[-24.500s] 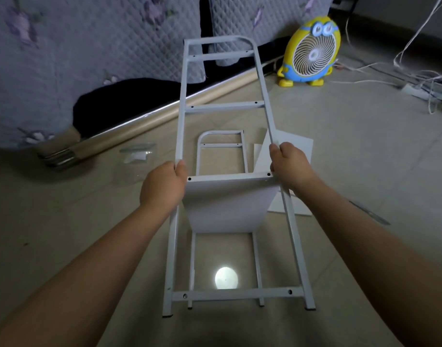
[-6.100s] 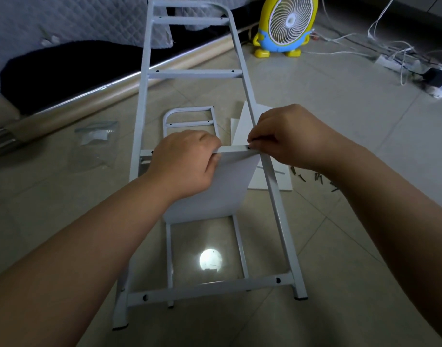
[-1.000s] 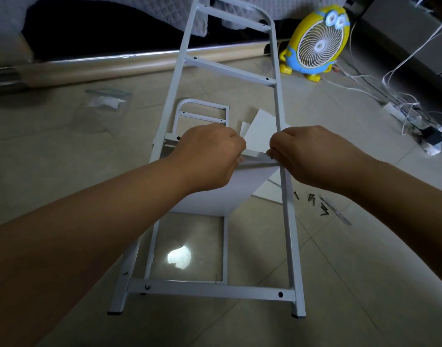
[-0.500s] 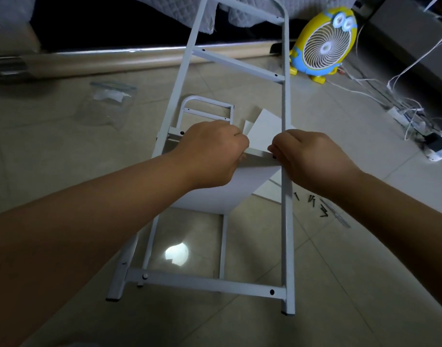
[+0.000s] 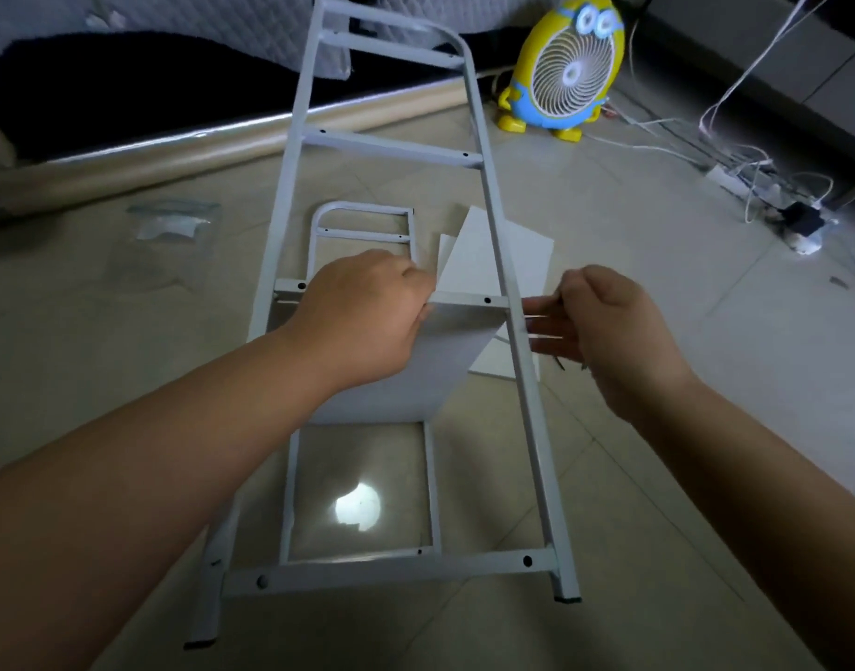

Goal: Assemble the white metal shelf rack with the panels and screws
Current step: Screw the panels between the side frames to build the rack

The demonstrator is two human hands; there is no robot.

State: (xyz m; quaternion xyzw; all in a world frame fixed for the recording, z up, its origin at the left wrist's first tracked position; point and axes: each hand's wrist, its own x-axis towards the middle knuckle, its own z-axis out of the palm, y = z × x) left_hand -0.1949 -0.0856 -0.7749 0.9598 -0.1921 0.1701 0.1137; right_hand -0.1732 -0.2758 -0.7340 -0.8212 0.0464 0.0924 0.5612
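My left hand (image 5: 367,322) is gripping the shelf panel (image 5: 435,360) against the middle rung of the white side frame (image 5: 391,570) standing mid-floor, probably aligning screw holes, while my right hand (image 5: 609,331) is hovering loosely open just right of it.

The white metal ladder-shaped frame (image 5: 391,146) stands on the tiled floor (image 5: 706,380). A white flat shelf panel (image 5: 445,351) goes down from its middle bar. The left grip (image 5: 367,322) holds that bar, and the right grip (image 5: 614,331) is just right of the frame. Under the frame lies a smaller white metal frame (image 5: 362,220), with more white flat panels (image 5: 522,259) to its right. A clear plastic bag (image 5: 173,222) lies left. A yellow and blue round fan (image 5: 566,70) stands back right, near white cables (image 5: 750,164)
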